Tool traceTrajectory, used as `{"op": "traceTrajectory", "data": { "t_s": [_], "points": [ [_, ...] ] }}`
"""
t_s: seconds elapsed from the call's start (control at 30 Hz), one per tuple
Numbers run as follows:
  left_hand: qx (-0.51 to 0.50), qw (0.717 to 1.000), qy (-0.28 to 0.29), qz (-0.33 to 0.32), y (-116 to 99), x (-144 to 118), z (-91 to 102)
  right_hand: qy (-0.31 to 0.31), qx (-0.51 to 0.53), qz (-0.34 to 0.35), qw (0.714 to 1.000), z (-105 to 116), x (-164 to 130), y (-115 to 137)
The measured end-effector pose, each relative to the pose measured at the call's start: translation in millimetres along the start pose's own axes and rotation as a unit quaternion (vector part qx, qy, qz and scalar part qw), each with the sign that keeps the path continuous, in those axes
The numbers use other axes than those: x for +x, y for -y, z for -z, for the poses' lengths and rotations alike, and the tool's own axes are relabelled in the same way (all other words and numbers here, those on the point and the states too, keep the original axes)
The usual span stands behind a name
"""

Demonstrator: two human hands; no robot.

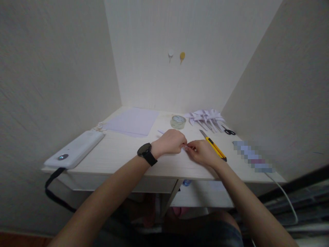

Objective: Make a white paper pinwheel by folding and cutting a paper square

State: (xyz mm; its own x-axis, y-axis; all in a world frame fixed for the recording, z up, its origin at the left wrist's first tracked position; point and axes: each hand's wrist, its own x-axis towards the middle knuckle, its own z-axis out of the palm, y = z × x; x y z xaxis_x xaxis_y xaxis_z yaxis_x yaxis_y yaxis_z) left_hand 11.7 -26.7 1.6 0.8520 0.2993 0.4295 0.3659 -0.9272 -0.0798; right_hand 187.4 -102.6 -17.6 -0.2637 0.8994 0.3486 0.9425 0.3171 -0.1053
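The white desk (pixel 123 157) fills a wall niche, and everything else is placed from the roll of clear tape (pixel 178 121) at its back middle: a stack of pale paper sheets (pixel 133 120) lies to the tape's left, a white power bank (pixel 74 150) farther left at the desk's edge, a heap of folded paper pinwheels (pixel 205 117) to its right with black scissors (pixel 228 131) beyond them. A yellow utility knife (pixel 214 147) lies right of and nearer than the tape. Just in front of the tape the left hand (pixel 171 141), a black watch (pixel 146 153) on its wrist, and the right hand (pixel 203 152) meet, both pinching a small paper piece (pixel 184 148) between their fingertips on the desk.
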Motion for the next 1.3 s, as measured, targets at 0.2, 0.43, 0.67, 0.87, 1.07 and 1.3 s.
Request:
{"op": "traceTrajectory", "data": {
  "t_s": [0.2,0.43,0.67,0.87,1.07,1.3],
  "points": [
    [-0.019,1.000,0.005,-0.005,3,-1,-0.1,-0.013,0.055,0.005,0.998,-3,-1,-6],
    [-0.005,0.999,0.035,0.013,2,-2,1.4,0.002,0.055,-0.001,0.998,-2,-3,-9],
    [0.018,0.999,0.048,-0.003,-2,-1,0.6,0.004,0.032,0.002,0.999,-2,-3,-8],
    [0.044,0.998,0.036,-0.022,-3,-1,-1.4,-0.005,0.004,-0.008,1.000,-2,-2,-2],
    [0.050,0.998,0.043,-0.022,-2,-2,0.2,-0.001,-0.004,-0.006,1.000,-1,0,3],
    [0.050,0.998,0.019,-0.021,2,-1,2.3,-0.003,0.005,-0.003,1.000,4,5,3]
  ]
}}
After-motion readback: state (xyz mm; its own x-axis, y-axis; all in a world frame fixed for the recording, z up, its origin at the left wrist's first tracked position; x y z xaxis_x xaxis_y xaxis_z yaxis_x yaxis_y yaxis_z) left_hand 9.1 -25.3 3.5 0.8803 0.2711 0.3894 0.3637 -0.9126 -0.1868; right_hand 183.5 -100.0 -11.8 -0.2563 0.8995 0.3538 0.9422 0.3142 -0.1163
